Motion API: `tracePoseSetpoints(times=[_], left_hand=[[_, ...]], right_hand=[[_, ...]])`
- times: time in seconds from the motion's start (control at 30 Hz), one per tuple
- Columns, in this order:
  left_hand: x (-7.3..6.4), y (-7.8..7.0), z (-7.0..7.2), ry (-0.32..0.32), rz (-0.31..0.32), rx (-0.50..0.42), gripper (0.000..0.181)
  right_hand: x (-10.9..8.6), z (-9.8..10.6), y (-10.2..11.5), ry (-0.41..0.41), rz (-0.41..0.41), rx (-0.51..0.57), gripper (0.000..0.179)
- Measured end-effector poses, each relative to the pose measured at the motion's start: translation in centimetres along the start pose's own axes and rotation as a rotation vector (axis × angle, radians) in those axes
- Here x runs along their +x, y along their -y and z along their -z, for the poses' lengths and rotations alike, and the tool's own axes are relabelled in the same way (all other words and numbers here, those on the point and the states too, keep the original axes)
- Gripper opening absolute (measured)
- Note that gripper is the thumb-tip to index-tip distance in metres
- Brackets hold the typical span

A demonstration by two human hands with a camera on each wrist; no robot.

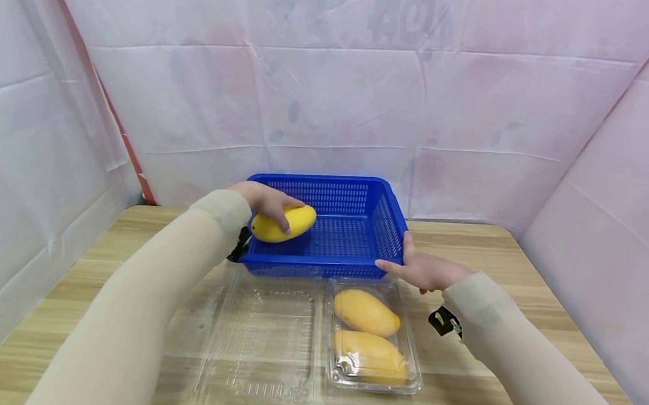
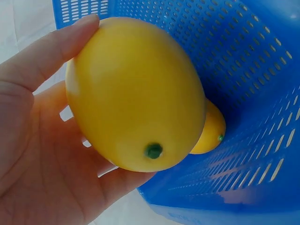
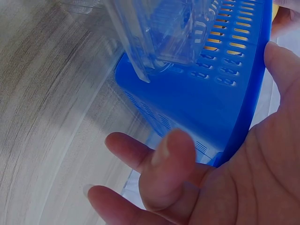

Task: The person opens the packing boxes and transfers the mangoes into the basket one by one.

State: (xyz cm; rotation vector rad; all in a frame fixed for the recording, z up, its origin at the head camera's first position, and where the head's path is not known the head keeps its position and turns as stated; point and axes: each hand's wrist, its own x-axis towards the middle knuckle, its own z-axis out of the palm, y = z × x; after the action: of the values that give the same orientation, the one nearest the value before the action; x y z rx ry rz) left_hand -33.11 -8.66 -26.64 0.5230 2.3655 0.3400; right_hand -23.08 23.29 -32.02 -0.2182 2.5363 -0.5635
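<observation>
My left hand (image 1: 268,202) grips a yellow mango (image 1: 299,221) at the left part of a blue plastic basket (image 1: 320,262). In the left wrist view, thumb and fingers wrap this mango (image 2: 136,89), whose small green stem spot faces the camera. Behind it, lower in the basket, another yellow mango (image 2: 212,130) shows partly. My right hand (image 1: 424,269) rests at the basket's front right corner, its thumb against the rim. The right wrist view shows the thumb (image 3: 281,65) at the blue edge and the other fingers loosely bent outside the basket wall (image 3: 187,101).
In front of the basket, a clear clamshell box stands open on the wooden table (image 1: 492,390). Its right half (image 1: 370,388) holds two mangoes (image 1: 370,356); its left half (image 1: 269,343) lies flat. Pale printed cloth (image 1: 331,102) hangs behind and at both sides.
</observation>
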Motion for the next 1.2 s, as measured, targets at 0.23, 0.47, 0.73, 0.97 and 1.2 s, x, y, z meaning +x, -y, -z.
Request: tracePoseSetpoints(times=[0.23,0.47,0.73,0.97,1.2], left_hand=[[0.4,0.4,-0.2,0.049,0.045,-0.072,0.079],[0.9,0.5,-0.2,0.087,0.084,-0.037,0.079],[1.2,0.4,-0.4,0.1,0.121,0.007,0.076],[1.3,0.5,-0.7,0.125,0.137,0.107,0.074],[1.4,0.6,-0.8,0.132,0.151,0.116,0.072]], right_hand=[[0.0,0.1,0.2,0.0,0.007,0.014,0.114],[0.1,0.1,0.3,-0.005,0.016,0.01,0.114],[0.2,0.1,0.4,-0.005,0.026,0.011,0.114],[0.4,0.1,0.4,-0.004,0.022,0.012,0.114],[0.3,0.1,0.4,-0.009,0.008,0.004,0.113]])
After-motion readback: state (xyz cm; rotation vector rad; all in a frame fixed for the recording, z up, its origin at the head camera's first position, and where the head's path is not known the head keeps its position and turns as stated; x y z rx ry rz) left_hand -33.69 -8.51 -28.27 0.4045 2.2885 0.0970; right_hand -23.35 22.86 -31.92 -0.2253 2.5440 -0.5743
